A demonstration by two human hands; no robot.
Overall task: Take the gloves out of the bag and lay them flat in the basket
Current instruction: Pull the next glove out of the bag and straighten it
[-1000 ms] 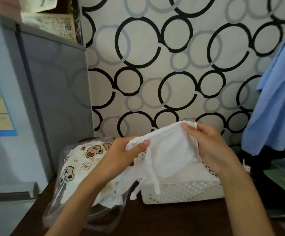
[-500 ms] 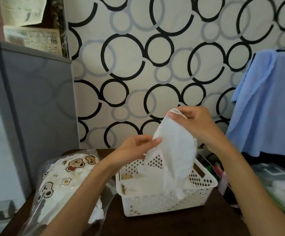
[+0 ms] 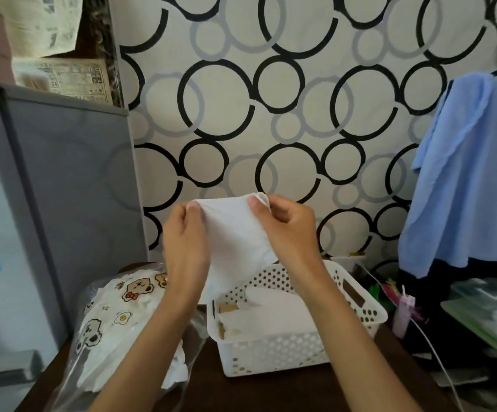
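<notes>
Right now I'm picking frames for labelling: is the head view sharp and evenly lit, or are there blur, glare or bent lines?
Head view: soft, even light with no hard shadows; the white cloth glove is bright, with faint folds; the grey cabinet edges lean from wide-angle distortion; the clear plastic bag shows mild sheen.

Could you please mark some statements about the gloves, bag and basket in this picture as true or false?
1. Both hands, left hand and right hand, pinch the top edge of a white glove. True.
2. The white perforated basket is empty. False: white cloth already lies in it.
3. The clear plastic bag lies left of the basket. True.
4. The held glove lies flat in the basket. False: it hangs above the basket from the fingers.
5. A red cloth hangs at right. False: the cloth is light blue.
</notes>
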